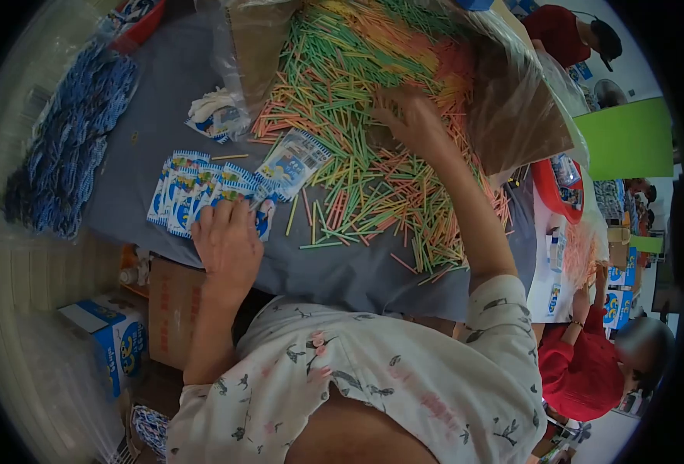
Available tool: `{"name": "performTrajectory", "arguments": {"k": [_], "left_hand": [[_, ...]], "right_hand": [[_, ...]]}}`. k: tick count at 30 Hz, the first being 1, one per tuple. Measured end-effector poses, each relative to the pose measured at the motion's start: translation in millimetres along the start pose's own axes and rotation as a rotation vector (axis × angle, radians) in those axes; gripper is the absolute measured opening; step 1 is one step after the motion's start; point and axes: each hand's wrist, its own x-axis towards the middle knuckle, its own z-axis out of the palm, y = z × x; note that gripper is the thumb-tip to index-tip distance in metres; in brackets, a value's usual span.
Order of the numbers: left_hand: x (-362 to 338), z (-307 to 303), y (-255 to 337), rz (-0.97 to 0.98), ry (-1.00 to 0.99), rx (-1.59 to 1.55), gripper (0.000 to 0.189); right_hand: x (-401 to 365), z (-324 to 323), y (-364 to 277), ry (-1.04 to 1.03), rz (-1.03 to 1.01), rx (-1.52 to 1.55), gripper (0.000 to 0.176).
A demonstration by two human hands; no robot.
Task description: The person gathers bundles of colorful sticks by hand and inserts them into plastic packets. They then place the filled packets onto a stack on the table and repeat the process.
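My left hand (230, 241) rests on a row of overlapping blue-and-white printed packets (178, 189), its fingers slightly apart and bent over them. To the right of that hand, a clear-fronted packet (294, 162) lies beside loose sticks. My right hand (411, 120) is over a large heap of thin green, yellow, orange and pink sticks (357, 131). Motion smears its fingers, so whether they hold any sticks is not visible.
A crumpled packet (217, 114) lies near the cardboard flap (258, 46). Strips of blue packets (75, 139) are piled at left. A red basin (560, 189) stands at right. Co-workers in red (585, 367) are nearby. A blue-white carton (114, 340) sits below left.
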Motion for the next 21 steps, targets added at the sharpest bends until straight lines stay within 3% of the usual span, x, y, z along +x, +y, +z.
{"name": "performTrajectory", "arguments": {"k": [1,3,6,9,13,15,19,21], "left_hand": [[0,-1,1,-0.009,0.006,0.007,0.022],[2,0,9,0.006,0.035,0.094,0.029],[26,-3,22,0.036,0.080,0.031,0.033],[55,9,33,0.170,0.012,-0.135,0.033],[76,53,40,0.261,-0.074,0.017,0.030],[75,55,45,0.287,-0.206,0.127,0.026],[69,58,46,0.309,-0.154,0.177,0.019],[74,50,41,0.219,-0.095,-0.104,0.016]], "right_hand": [[10,0,-5,0.000,-0.012,0.003,0.042],[25,4,-16,-0.152,0.176,-0.382,0.039],[50,20,-13,-0.249,0.344,-0.458,0.038],[54,33,-4,-0.178,0.292,-0.508,0.032],[47,30,7,-0.168,0.238,-0.522,0.038],[40,38,27,-0.087,0.196,-0.508,0.046],[29,31,47,-0.062,0.140,-0.385,0.050],[27,26,52,-0.044,0.265,0.007,0.053]]}}
